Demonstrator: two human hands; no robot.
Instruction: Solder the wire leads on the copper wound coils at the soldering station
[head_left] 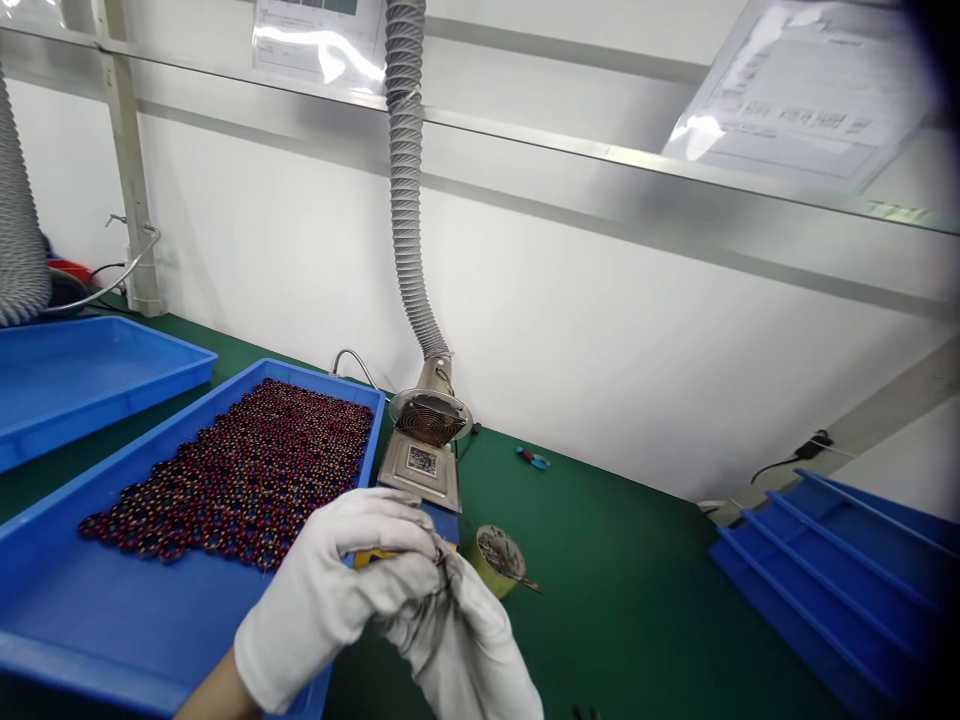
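My left hand (337,580), in a white glove, is closed, its thumb and fingers pinched together in front of me. Against those fingertips press the closed fingers of my right hand (476,635), also gloved, with grey stains on the glove. Between them shows a sliver of something small, dark and reddish; the gloves hide most of it. Left of my hands, a blue tray (90,615) holds many small ring coils (255,470) wound with red and copper-coloured wire. Just beyond the hands stands a metal-topped solder pot (422,462) with a square silvery opening.
A fume hose (406,180) hangs down to a round fan hood (431,415) above the pot. A yellowish cup (495,560) with grey residue and a stick stands right of my hands. Blue-handled cutters (532,458) lie behind. Stacked blue trays (832,590) stand right; another tray (97,365) lies left.
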